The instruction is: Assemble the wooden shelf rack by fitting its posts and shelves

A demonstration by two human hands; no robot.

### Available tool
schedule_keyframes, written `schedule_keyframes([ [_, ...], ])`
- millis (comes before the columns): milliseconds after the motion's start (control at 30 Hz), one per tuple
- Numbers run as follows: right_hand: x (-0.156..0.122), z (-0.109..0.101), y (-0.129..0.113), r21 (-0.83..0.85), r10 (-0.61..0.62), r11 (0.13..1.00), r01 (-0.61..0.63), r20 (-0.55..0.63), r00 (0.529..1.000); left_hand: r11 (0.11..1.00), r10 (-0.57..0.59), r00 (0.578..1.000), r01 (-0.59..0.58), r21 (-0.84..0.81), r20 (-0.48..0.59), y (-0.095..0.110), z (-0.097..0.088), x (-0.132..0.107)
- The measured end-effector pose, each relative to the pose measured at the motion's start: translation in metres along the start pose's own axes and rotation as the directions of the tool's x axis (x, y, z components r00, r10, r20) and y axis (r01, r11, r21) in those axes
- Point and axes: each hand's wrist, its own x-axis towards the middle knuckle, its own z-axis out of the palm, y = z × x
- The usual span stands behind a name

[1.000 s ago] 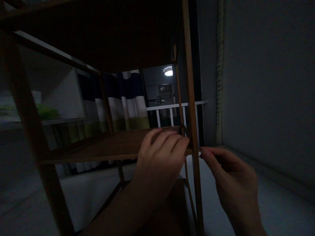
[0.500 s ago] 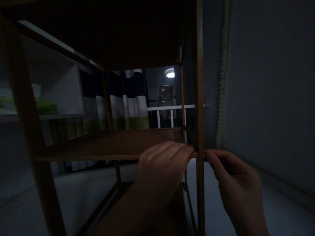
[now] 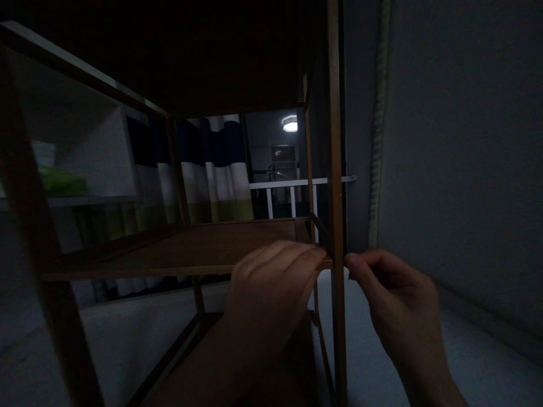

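Observation:
A wooden shelf rack (image 3: pixel 335 141) fills the dim view, with a brown middle shelf board (image 3: pixel 190 249) running left to right. My left hand (image 3: pixel 271 288) rests over the board's front right corner, fingers curled down on its edge beside the upright post. My right hand (image 3: pixel 390 299) is just right of that post, thumb and forefinger pinched together at the joint where board and post meet. What they pinch is too small and dark to make out.
A grey wall (image 3: pixel 466 158) stands close on the right. Behind the rack hang striped curtains (image 3: pixel 216 169), a white railing (image 3: pixel 292 189) and a ceiling lamp (image 3: pixel 291 124). A lower shelf (image 3: pixel 237 367) sits beneath my left forearm. Pale floor lies around.
The view has shifted slightly. My left hand slid from on top of the board's corner down to its front edge. My right hand stays pinched at the post.

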Motion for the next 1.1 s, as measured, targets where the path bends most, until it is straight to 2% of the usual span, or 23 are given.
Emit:
schedule_keyframes([
  [167, 0.003, 0.001, -0.003, -0.026, -0.075, 0.997, 0.077, 0.077, 0.994, 1.0, 0.004, 1.0, -0.004, 0.018, 0.016, 0.0, -0.001, 0.0],
  [333, 0.004, 0.002, 0.0, -0.037, -0.101, 0.994, 0.106, 0.101, 0.99, 0.999, 0.007, 1.0, -0.008, 0.039, 0.026, 0.0, -0.002, -0.001],
  [633, 0.004, 0.003, 0.006, 0.075, 0.027, 0.996, -0.043, 0.206, 0.978, 0.999, -0.008, 1.0, 0.008, 0.045, 0.017, 0.0, -0.001, -0.001],
  [933, 0.002, -0.003, 0.008, 0.126, 0.033, 0.99, -0.058, 0.193, 0.981, 0.999, -0.006, 1.0, 0.006, 0.052, -0.004, 0.0, 0.0, -0.002],
  [1100, -0.002, -0.007, 0.013, 0.179, 0.059, 0.979, -0.1, 0.222, 0.973, 0.997, -0.002, 1.0, 0.0, 0.077, 0.028, 0.0, -0.002, -0.002],
])
